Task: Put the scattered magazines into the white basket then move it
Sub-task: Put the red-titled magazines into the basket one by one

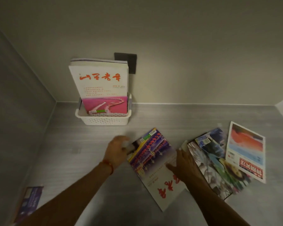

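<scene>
On the grey table point(91, 152), seen from the head camera, the white basket point(103, 119) stands at the far side, close to the back wall point(186, 46) and near the left corner. Several magazines stand upright inside it; the front one point(101, 88) has a white cover with red characters and a pink picture at the bottom, and it leans a little to the back. Behind this stack a dark square plate point(129, 59) is on the wall.

Nearer to the person, a magazine with a purple cover point(153, 167) lies between both hands, turned at an angle. The left hand point(117, 152) is at its far left corner, with fingers curled around the edge there; the picture is blurred at that place, so I cannot tell how firm the hold is. A red cord point(108, 164) is around the left wrist. The right hand point(185, 167) lies flat and open on the right edge of the same magazine, fingers spread, and it grips nothing.

Just right of the right hand, two more magazines point(219, 163) lie overlapping each other, and a further magazine with a red and blue cover point(247, 150) lies beside them at the far right. All of these are well apart from the basket. At the lower left edge of the table a purple booklet point(29, 203) lies alone.
</scene>
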Demonstrator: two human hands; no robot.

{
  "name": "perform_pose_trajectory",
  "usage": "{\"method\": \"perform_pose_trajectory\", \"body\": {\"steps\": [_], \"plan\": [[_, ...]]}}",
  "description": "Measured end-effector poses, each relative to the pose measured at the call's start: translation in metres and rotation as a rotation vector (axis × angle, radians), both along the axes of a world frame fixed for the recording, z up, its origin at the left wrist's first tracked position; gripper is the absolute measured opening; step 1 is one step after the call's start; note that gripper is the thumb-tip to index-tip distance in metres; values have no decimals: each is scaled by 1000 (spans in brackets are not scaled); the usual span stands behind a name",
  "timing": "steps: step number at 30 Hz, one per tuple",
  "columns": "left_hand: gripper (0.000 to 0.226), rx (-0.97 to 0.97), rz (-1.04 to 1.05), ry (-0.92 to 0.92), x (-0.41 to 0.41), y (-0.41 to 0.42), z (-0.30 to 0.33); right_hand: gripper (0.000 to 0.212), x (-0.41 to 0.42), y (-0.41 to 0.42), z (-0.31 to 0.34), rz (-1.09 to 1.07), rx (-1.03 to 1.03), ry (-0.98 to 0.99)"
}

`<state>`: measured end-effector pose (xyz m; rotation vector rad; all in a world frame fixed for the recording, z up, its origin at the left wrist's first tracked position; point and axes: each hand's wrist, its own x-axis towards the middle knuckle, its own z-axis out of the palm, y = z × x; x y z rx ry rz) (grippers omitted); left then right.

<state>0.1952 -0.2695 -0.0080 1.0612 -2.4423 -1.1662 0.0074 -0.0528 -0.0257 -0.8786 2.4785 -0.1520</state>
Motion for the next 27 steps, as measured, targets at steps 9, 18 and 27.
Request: {"method": "perform_pose_trajectory", "body": {"steps": [9,18,27], "plan": [[36,-52,-284,-276,-5,94,-21,82,-5,11,-18,-70,15,44],[53,-715,-311,-164,-55,105,49,19,-59,5,62,486,-291,-214],[19,-272,-121,-201,-39,93,76,33,-81,2,126,449,-741,208]]}}
